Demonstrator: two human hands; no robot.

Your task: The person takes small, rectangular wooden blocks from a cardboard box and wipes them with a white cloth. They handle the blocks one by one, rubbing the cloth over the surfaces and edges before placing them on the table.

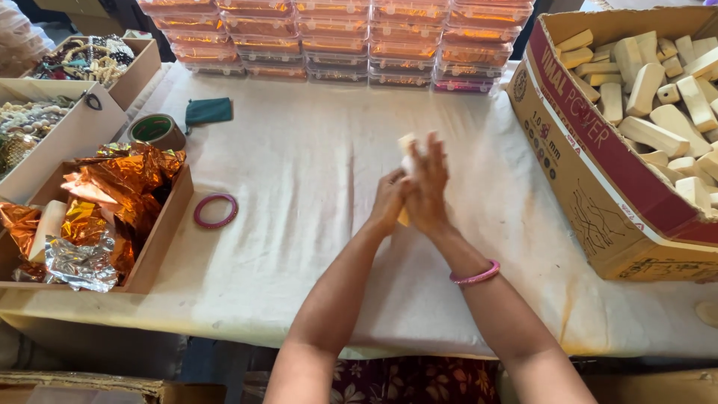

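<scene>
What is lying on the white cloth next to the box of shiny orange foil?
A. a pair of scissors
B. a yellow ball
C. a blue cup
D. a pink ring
D: a pink ring lies flat on the cloth-covered table, just right of the tray of orange foil, well away from both hands, left hand and right hand.

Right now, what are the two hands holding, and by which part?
A pale wooden block, pressed upright between the left hand and right hand around its middle; both ends stick out.
</scene>
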